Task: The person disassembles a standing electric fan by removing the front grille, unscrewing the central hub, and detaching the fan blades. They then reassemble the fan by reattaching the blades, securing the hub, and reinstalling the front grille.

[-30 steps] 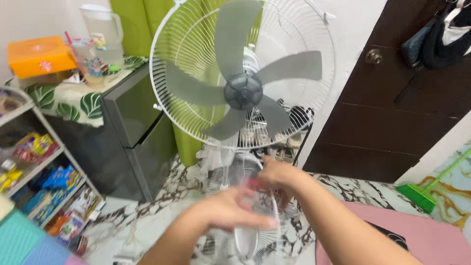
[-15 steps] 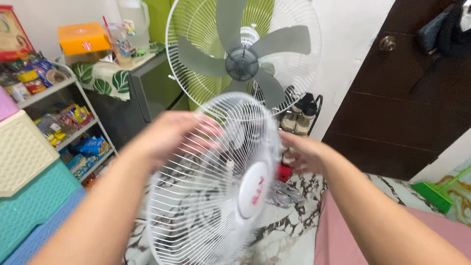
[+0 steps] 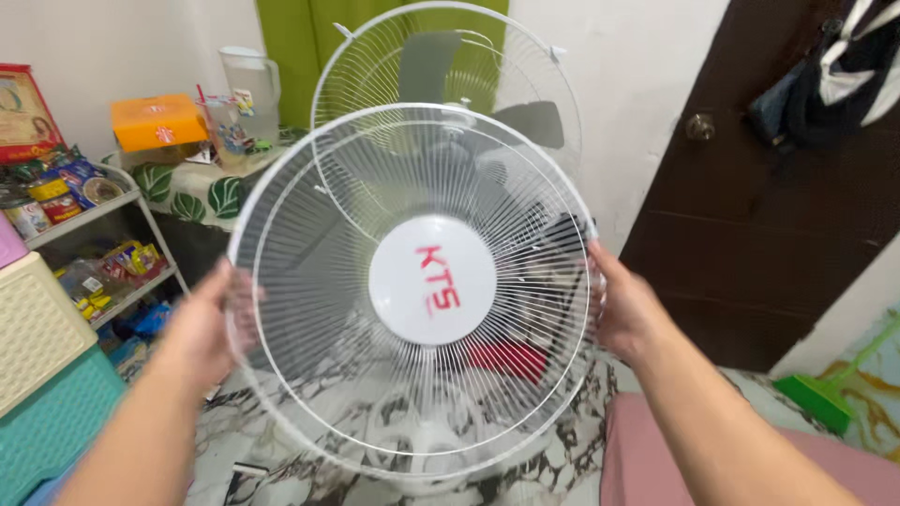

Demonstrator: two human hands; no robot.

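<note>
Both hands grip the white front fan guard (image 3: 412, 290) upright: left hand (image 3: 202, 333) at nine o'clock, right hand (image 3: 628, 314) at three. Next, centring it on the standing fan (image 3: 445, 103) at twelve o'clock looks due.

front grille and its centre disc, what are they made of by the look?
Front grille: likely thin metal wire with a glossy white coating; the ribs are fine, evenly spaced, and you can see through them. Painted steel or plastic cannot be settled. Centre disc: looks like smooth opaque white plastic with red print. Left hand and right hand grip the rim at opposite sides.
</note>
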